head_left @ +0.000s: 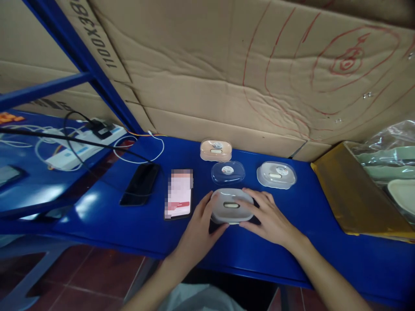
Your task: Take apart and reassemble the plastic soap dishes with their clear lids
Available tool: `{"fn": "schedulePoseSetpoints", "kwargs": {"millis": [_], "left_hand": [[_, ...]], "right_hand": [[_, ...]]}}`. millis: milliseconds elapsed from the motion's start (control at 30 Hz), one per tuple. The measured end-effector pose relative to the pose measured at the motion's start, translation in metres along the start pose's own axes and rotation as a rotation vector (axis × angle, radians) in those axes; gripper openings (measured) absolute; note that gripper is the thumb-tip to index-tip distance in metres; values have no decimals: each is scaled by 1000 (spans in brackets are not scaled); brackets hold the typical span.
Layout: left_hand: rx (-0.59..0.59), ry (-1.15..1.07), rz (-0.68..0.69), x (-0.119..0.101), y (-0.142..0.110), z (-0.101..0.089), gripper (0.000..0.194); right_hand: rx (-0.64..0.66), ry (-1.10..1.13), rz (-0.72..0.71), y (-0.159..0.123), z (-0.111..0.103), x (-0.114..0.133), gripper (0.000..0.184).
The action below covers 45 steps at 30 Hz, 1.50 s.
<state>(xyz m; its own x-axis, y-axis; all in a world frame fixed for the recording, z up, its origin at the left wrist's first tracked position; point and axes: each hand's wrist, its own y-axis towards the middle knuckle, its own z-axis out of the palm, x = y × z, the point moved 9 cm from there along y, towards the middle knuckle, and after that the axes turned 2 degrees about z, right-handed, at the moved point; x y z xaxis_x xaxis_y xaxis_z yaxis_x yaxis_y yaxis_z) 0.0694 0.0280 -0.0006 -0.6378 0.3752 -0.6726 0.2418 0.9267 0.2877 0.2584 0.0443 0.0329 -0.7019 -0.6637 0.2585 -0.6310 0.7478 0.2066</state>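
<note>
My left hand (203,226) grips the left side of a grey oval soap box (223,215), fingers at its far edge and thumb at the near edge. On the right side, my right hand (267,216) holds the same box, with a finger reaching over its top near a pale slot in the middle. Just behind it lies a clear plastic lid (235,177) with a round white sticker. A peach soap box (207,153) under a clear lid stands farther back. Another soap box (264,179), whitish with a clear stickered lid, sits to the right.
A phone with a lit screen (178,196) and a dark phone (139,185) lie left on the blue table (279,259). Cables and a power strip (81,151) are farther left. A brown carton (340,194) holding wrapped pieces stands right; cardboard (194,86) walls the back.
</note>
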Motion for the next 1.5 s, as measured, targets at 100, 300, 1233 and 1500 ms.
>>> {"fn": "schedulePoseSetpoints", "kwargs": {"millis": [100,300,1233,1500], "left_hand": [[16,28,7,1,-2,1,82],[-2,111,48,-2,-2,2,88],[360,272,270,9,160,-6,65],[334,78,241,-18,76,-31,63]], "right_hand": [[13,-73,-37,2,1,7,55],[17,-118,-43,4,4,12,58],[-147,-46,101,-1,-18,-28,51],[-149,-3,0,-4,-28,-4,74]]}}
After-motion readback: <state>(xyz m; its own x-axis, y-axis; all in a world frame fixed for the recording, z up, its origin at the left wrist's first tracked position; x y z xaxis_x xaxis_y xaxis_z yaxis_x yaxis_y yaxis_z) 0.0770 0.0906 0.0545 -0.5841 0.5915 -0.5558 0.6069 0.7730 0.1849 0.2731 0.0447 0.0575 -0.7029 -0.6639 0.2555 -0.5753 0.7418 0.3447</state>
